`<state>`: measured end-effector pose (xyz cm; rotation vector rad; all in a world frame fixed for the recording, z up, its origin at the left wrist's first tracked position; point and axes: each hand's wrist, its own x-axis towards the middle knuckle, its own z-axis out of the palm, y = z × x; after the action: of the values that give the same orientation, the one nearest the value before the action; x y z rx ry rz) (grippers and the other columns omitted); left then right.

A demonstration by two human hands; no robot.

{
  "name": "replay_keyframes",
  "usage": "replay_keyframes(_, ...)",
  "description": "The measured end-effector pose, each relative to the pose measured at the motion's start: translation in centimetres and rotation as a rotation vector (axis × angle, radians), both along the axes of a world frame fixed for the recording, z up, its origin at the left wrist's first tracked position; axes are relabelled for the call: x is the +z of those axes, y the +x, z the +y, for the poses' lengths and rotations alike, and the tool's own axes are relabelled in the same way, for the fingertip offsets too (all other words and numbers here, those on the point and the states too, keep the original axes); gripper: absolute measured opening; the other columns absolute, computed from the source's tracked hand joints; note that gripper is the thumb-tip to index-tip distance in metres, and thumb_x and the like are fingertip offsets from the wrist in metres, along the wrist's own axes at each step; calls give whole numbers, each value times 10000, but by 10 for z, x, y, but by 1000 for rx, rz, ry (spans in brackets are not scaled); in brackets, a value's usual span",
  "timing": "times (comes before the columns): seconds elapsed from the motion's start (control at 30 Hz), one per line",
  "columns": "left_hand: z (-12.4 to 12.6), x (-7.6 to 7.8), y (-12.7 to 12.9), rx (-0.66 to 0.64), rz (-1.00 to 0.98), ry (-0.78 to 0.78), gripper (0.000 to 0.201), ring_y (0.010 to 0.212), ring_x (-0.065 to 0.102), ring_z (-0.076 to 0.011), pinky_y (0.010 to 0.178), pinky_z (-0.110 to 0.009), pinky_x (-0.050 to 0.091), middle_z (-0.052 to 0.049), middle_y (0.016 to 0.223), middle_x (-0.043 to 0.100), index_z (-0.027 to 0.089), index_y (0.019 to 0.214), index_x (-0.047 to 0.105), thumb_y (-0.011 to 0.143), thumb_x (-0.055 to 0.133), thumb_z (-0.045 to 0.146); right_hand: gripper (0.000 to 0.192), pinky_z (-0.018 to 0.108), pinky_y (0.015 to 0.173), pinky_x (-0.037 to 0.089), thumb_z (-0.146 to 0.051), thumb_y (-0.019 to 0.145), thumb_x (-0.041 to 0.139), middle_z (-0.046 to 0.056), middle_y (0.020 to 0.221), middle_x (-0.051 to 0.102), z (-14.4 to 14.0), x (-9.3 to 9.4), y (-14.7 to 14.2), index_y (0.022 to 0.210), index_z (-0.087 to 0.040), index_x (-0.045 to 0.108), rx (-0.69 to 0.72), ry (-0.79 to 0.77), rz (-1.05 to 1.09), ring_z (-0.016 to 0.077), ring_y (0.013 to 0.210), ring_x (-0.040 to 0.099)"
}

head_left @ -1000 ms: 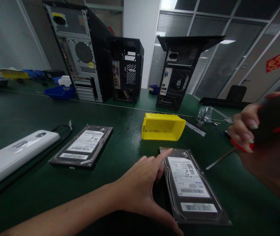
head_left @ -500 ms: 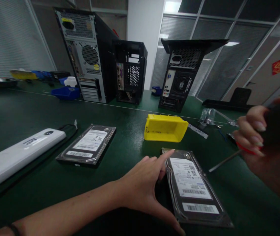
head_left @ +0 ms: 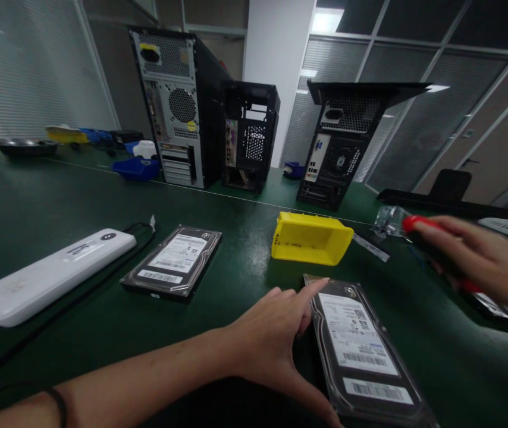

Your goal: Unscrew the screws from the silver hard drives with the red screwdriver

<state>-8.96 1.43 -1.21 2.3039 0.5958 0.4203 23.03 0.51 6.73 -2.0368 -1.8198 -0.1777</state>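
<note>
A hard drive with a white label lies flat in front of me. My left hand spans its left side, index fingertip on the far edge and thumb at the near end, bracing it. On the right, my right hand is wrapped around the red-and-black handle of a screwdriver, raised above the table and blurred. Its red end points left and its shaft runs back under the hand. A second hard drive lies to the left. Beyond the first drive, a yellow bin rests on its side, its opening towards me.
A white power strip with a black cable lies on the left. Several computer cases stand along the back, with a blue bin beside them. A clear plastic bag and a metal strip lie behind the right hand.
My right hand has turned the screwdriver, so its shaft no longer points at the hard drive but back to the right. The view has shifted slightly left; my left hand stays on the drive.
</note>
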Motion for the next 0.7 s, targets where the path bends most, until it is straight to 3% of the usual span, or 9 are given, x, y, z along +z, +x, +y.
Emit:
replay_keyframes(0.07, 0, 1, 0, 3, 5, 0, 1344, 970, 502, -278, 901, -435, 358, -52, 1031, 558, 208, 1484, 32, 453, 751, 684, 472, 339, 497, 482, -623, 855, 351, 121, 839, 680, 0, -21, -4, 1068, -250, 546, 114, -223, 39, 223, 550, 630)
replay_keyframes(0.1, 0, 2, 0, -1, 11, -5, 1354, 959, 508, -277, 886, -432, 369, -53, 1043, 557, 218, 1484, 20, 446, 750, 690, 403, 369, 614, 513, -554, 890, 348, 139, 942, 681, 0, -32, -4, 1078, -259, 546, 196, -252, -15, 260, 714, 672)
replay_keyframes(0.17, 1, 2, 0, -8, 26, -11, 1381, 909, 520, -267, 833, -415, 396, -51, 1041, 556, 230, 1484, 11, 418, 753, 699, 339, 429, 717, 523, -486, 896, 391, 175, 1044, 670, 1, -53, -2, 1079, -253, 556, 231, -169, -140, 315, 857, 672)
replay_keyframes(0.27, 1, 2, 1, 6, 51, -1, 1398, 814, 521, -242, 759, -385, 407, -35, 949, 562, 213, 1484, 48, 384, 746, 719, 323, 424, 631, 546, -457, 894, 406, 179, 1053, 670, 4, -69, 1, 1065, -238, 573, 246, -104, -238, 322, 832, 681)
replay_keyframes(0.4, -1, 1, 2, 38, 45, 11, 1356, 774, 504, -228, 725, -369, 397, -22, 880, 552, 195, 1479, 94, 406, 725, 733, 474, 411, 556, 545, -524, 890, 358, 176, 1106, 643, 10, -73, -6, 1115, -164, 568, 182, -126, -390, 311, 782, 685)
replay_keyframes(0.53, -1, 0, 3, 29, 18, -3, 1363, 799, 496, -236, 721, -373, 398, -36, 927, 556, 204, 1477, 98, 390, 760, 691, 473, 385, 498, 523, -525, 899, 329, 133, 1077, 651, 11, -79, -13, 1110, -172, 563, 115, -162, -535, 284, 705, 683)
replay_keyframes(0.7, 0, 0, 3, 25, 28, -5, 1365, 751, 493, -214, 720, -378, 392, -30, 916, 558, 204, 1480, 70, 404, 775, 661, 502, 319, 502, 507, -544, 897, 334, 131, 1124, 619, 5, -61, -18, 1171, -172, 531, 174, 14, -515, 262, 821, 670)
